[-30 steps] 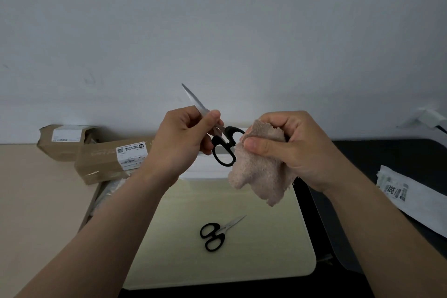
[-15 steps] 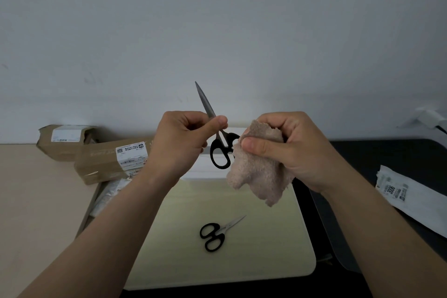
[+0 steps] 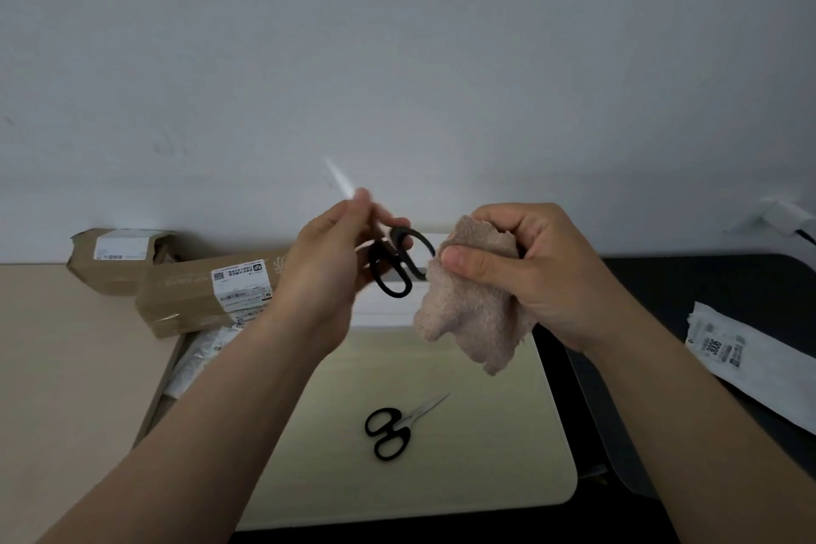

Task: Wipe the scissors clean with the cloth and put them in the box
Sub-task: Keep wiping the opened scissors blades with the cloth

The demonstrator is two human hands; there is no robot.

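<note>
Pale mat (image 3: 485,477): left hand (image 3: 324,261) pinched scissors (image 3: 399,274) by the blades; right hand (image 3: 543,274) gripped one cloth (image 3: 472,322); second scissors (image 3: 388,433) lay below.

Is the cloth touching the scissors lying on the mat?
Apart. The head view shows bare mat between the cloth, hanging from the right hand, and the scissors below.

Beige table (image 3: 66,367), brown parcels (image 3: 198,300), pale board (image 3: 485,464) carrying black-handled scissors (image 3: 399,424)
</note>
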